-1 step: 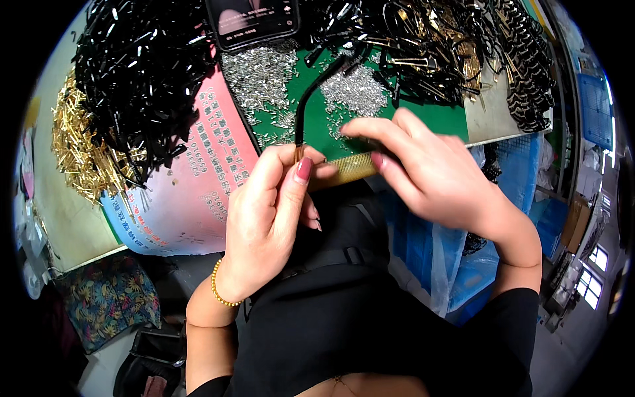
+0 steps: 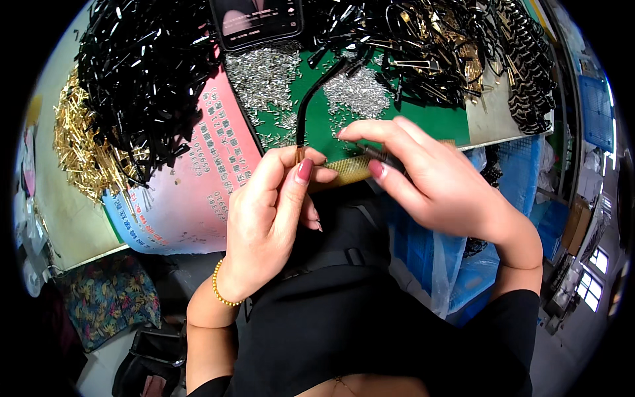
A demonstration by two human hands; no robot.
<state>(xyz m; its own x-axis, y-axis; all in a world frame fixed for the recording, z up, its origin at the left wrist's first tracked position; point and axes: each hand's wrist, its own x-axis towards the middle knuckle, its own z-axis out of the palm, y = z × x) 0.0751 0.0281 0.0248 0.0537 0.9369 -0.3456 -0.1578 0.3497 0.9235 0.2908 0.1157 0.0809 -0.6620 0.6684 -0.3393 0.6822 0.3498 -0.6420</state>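
My left hand point(image 2: 268, 208) is closed, pinching between thumb and forefinger the gold-coloured end of a glasses temple point(image 2: 303, 116). The temple's black arm stands up from the fingertips and curves away to the right. My right hand point(image 2: 440, 178) is a little to the right, its thumb and forefinger closed round a dark slim tool point(image 2: 378, 156); motion blurs the tool, and its exact kind does not show. Beneath both hands runs a yellow mesh-textured strip point(image 2: 350, 170) at the table's near edge. Two heaps of tiny silver pieces point(image 2: 357, 92) lie beyond the fingertips on a green mat point(image 2: 413, 126).
Black temples point(image 2: 142, 73) pile up at the left beside gold-coloured metal pins point(image 2: 86, 142). More black and gold temples point(image 2: 430, 53) lie at the far right. A phone point(image 2: 256, 23) rests at the back, near a pink printed sheet point(image 2: 211, 126). Blue crates point(image 2: 476, 271) stand below right.
The dark tool now shows between my right thumb and forefinger, where it was not visible before. My right fingers have shifted slightly. The left hand keeps its hold on the temple.
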